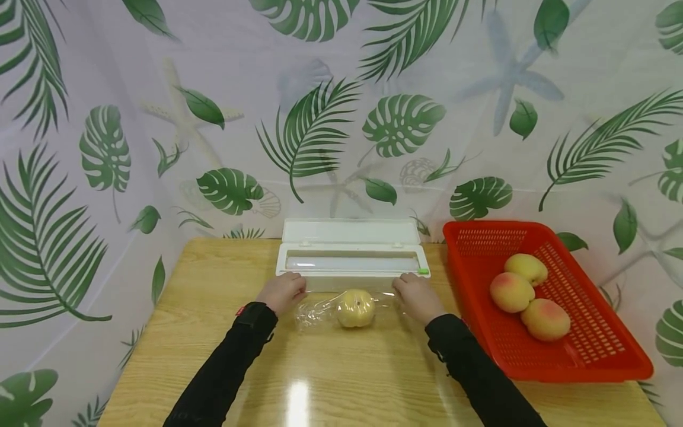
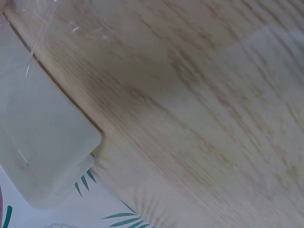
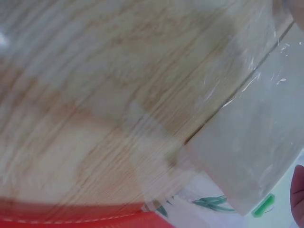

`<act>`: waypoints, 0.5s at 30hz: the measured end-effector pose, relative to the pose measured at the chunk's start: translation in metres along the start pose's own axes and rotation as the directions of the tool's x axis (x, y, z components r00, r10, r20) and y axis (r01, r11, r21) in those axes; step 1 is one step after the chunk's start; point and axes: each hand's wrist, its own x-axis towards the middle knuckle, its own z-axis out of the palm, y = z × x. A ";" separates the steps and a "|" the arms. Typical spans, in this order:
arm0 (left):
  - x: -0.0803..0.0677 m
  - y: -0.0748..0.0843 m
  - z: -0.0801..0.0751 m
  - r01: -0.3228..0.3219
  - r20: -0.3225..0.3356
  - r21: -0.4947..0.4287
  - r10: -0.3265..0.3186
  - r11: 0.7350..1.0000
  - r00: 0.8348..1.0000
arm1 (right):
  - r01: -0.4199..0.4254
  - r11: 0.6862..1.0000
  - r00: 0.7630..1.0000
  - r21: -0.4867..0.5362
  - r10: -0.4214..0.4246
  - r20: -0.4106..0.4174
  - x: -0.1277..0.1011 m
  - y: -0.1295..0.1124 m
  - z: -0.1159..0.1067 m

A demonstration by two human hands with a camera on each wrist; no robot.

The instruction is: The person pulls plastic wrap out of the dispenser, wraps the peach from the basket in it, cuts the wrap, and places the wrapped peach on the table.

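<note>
The pale yellow peach [image 1: 355, 308] lies under clear, wrinkled cling film [image 1: 315, 311]. The left hand [image 1: 281, 292] and right hand [image 1: 417, 296] press the film; whether their fingers curl, I cannot tell.

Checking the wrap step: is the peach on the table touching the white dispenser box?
Apart. The head view shows the peach lying under cling film with a strip of table between it and the dispenser box.

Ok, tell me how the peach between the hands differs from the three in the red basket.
The peach on the table lies alone under clear cling film; the three basket peaches are bare and clustered in the red basket. It looks pale yellow, while they show pink blush. All four look alike in size and roundness.
</note>
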 end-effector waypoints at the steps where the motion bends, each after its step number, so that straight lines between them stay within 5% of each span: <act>1: -0.001 0.000 -0.001 -0.006 -0.004 0.000 0.006 1.000 1.000 | -0.006 1.000 1.000 0.008 0.006 0.005 0.001 -0.002 0.000; 7: -0.004 -0.001 -0.003 -0.054 -0.022 0.033 0.055 0.998 0.998 | -0.002 0.984 0.999 0.177 -0.005 0.041 0.025 -0.027 -0.005; 15: -0.007 0.006 -0.003 -0.072 -0.033 0.024 0.073 0.997 0.997 | -0.113 0.958 0.965 0.264 0.043 0.259 0.044 -0.052 -0.001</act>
